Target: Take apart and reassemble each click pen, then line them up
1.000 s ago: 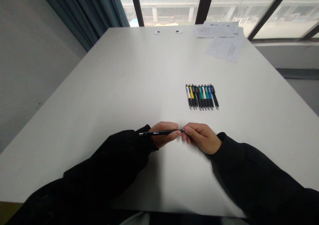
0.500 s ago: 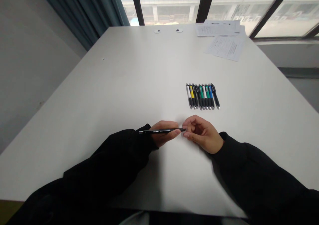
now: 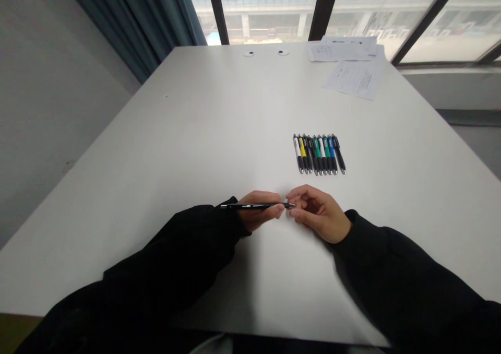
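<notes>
A slim black pen (image 3: 254,206) lies level across the fingers of my left hand (image 3: 260,208), which is closed on it, thumb along the near side. Its silver tip points right. My right hand (image 3: 321,213) is loosely curled around the tip, thumb and forefinger apart; whether a finger touches the tip I cannot tell. Beyond my right hand, several pens lie side by side in a row, among them a white pen (image 3: 298,153), a yellow pen (image 3: 302,146), a green pen (image 3: 317,153), a blue pen (image 3: 332,148) and a black pen (image 3: 340,155) slanting at the right end.
The white table (image 3: 203,119) reaches to the window. Printed papers (image 3: 352,77) overlap at its far right corner. Two small round white fittings (image 3: 249,54) sit along the far edge. A blue-grey curtain (image 3: 156,20) hangs at the back left.
The view has shifted slightly, so the table and pens appear a little lower. Both hands and the held pen keep nearly the same pose.
</notes>
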Demonstrator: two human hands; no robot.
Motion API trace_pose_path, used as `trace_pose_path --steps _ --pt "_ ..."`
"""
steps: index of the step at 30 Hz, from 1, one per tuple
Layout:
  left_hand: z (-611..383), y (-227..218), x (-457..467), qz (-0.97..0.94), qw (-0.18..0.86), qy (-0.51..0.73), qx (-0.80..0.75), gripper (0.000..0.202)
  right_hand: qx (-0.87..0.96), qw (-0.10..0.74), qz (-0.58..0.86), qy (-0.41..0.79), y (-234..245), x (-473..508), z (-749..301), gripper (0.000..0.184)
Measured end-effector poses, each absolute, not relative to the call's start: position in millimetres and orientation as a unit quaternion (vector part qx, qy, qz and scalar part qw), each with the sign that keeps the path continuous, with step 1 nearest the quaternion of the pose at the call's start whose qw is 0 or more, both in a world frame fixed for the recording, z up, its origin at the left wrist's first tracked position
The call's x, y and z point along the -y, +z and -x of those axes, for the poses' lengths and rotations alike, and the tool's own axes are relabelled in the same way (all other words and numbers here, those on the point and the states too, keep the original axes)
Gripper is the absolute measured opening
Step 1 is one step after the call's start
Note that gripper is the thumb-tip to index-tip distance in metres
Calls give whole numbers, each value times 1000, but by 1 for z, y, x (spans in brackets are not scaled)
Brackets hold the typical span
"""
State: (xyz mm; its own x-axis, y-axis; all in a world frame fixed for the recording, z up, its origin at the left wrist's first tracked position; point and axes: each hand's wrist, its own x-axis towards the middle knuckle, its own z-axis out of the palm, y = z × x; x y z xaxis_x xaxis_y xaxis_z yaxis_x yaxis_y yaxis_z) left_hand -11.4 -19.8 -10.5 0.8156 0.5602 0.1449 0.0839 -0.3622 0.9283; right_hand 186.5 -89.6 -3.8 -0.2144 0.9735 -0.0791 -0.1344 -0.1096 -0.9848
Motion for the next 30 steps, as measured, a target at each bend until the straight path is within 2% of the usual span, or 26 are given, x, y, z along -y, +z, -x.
trace_pose_path --steps 5,11,19,24,30 --pt "11 -7 20 -784 537 229 -210 47 514 427 474 574 -4 91 -187 24" --pt "10 -5 21 -777 546 223 -219 47 517 498 439 541 -9 93 -186 16" --pt "10 -6 19 -764 567 239 -194 39 544 520 417 510 -10 95 -190 14" --pt "12 -5 21 -733 609 212 -217 43 528 465 464 538 -10 96 -191 18" --pt "12 -6 20 -719 626 204 -222 44 611 427 486 456 -5 95 -192 16"
